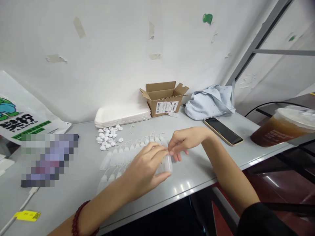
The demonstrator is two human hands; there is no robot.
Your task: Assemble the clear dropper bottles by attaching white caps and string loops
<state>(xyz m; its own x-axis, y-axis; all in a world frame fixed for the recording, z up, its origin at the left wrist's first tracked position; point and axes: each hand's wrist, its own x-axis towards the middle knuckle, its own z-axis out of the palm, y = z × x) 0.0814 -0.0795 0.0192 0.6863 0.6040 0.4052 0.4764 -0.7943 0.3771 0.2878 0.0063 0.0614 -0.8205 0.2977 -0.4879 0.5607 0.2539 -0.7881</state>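
Holding a small, see-through bottle (167, 164) in the left hand (145, 165), just above the gray table (197, 164) and near the front edge. Closed around the sides, with the left fingers on the far side and the thumb on the near side: clamped on the bottle. Reaching in to the far end with the right hand (184, 141), fingers bent and bunched close. Cannot tell whether pinched on something there or only touching, with the tips partly hidden.

Likely very light, and maybe hollow. Probably made of thin plastic, a bit soft in the middle, so best not squeezed too hard. Maybe slippery, too, because of such smooth, shiny sides. Not likely to break from a little bump, but easy to dent or send rolling. Best to take hold around the middle, with gentle fingers on one side and a thumb on the other, leaving the far end free.

Looking round like a tube, pale and a little cloudy, with a bright shine down the side. Tipped in the hand, not upright. Much like the other bottles (113, 159) lying in rows beside the left hand, with thin white tails at the narrow ends. Farther back, a messy heap of little white caps (108, 136).
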